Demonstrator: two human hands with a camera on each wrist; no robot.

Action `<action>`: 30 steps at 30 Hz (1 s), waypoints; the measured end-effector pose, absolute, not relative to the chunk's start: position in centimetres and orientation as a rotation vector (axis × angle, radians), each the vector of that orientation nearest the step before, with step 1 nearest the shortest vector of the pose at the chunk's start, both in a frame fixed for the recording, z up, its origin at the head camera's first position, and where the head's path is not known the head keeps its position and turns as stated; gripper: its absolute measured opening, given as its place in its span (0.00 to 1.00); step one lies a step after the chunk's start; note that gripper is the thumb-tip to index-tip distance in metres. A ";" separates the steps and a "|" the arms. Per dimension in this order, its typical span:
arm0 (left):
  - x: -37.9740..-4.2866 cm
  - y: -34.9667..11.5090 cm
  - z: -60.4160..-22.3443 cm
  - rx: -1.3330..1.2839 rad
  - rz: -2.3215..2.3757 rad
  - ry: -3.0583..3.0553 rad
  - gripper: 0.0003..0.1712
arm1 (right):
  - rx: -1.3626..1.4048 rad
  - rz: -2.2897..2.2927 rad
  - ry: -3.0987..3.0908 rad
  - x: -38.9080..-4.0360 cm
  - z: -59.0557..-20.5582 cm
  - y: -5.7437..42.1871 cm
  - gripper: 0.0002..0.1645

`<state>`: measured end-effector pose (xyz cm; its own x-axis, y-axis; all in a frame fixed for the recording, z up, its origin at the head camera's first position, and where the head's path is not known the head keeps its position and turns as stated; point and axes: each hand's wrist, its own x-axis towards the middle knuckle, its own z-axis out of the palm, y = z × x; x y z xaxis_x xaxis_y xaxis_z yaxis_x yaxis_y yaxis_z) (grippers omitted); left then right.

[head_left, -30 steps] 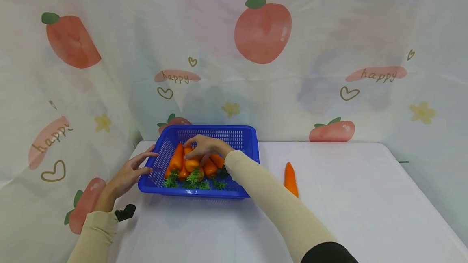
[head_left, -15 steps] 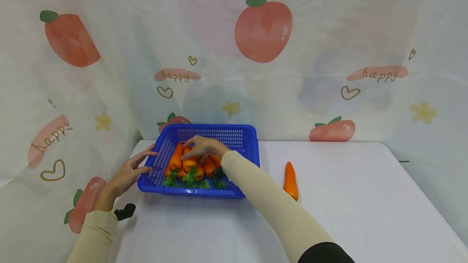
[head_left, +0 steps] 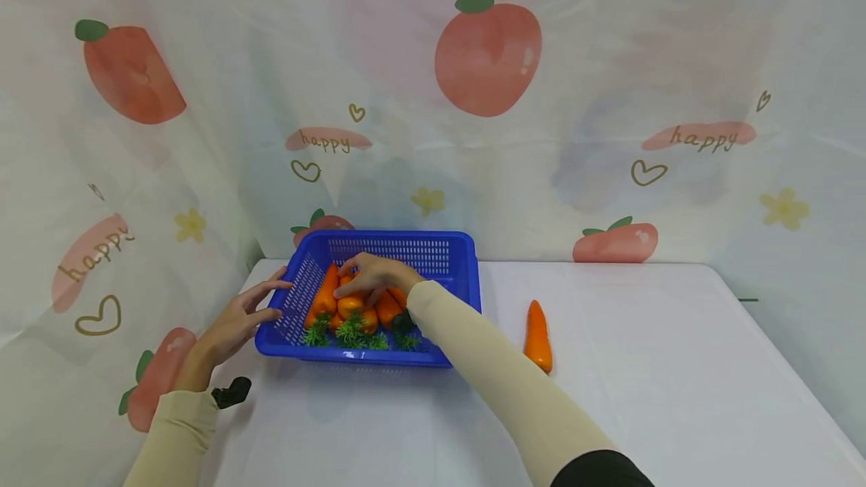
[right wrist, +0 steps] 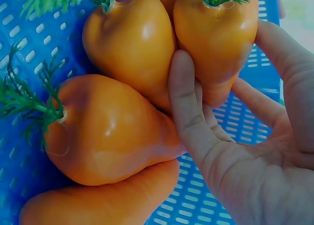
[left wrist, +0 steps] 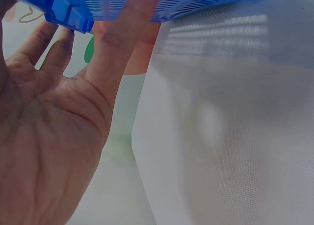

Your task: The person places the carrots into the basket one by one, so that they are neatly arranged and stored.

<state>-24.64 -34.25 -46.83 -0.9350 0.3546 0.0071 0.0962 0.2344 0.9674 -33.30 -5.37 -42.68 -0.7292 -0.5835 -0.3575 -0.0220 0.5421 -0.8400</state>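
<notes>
A blue plastic basket (head_left: 443, 273) with slotted walls holds several orange carrots with green tops. Inside it, my right hand (head_left: 375, 276) holds one carrot (head_left: 349, 305). The right wrist view shows that carrot (right wrist: 216, 31) between thumb and fingers, beside another plump carrot (right wrist: 130, 38). At the basket's left side, my left hand (head_left: 233, 325) touches the rim with spread, mostly straight fingers. From the left wrist view, the left thumb (left wrist: 120, 38) reaches up against the basket wall (left wrist: 196, 1). The right hand and sleeve cover part of the pile.
A single carrot (head_left: 537, 337) lies on the white table (head_left: 649, 367), right of the basket and beside the right forearm. A patterned cloth (head_left: 541, 194) hangs behind the table and along its left side.
My right hand has shifted slightly left within the basket, moving the held carrot a little. The right forearm now uncovers more of the loose carrot. The left hand stays put.
</notes>
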 end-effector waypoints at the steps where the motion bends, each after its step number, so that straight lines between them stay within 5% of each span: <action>1: -24.6 -34.2 -46.8 0.424 1.772 2.290 0.31 | -0.486 -1.163 2.149 -33.3 -42.7 -5.3 0.37; 30: -24.6 -34.2 -46.9 0.415 1.793 2.260 0.31 | -0.681 -0.962 2.242 -32.8 -41.0 -3.6 0.43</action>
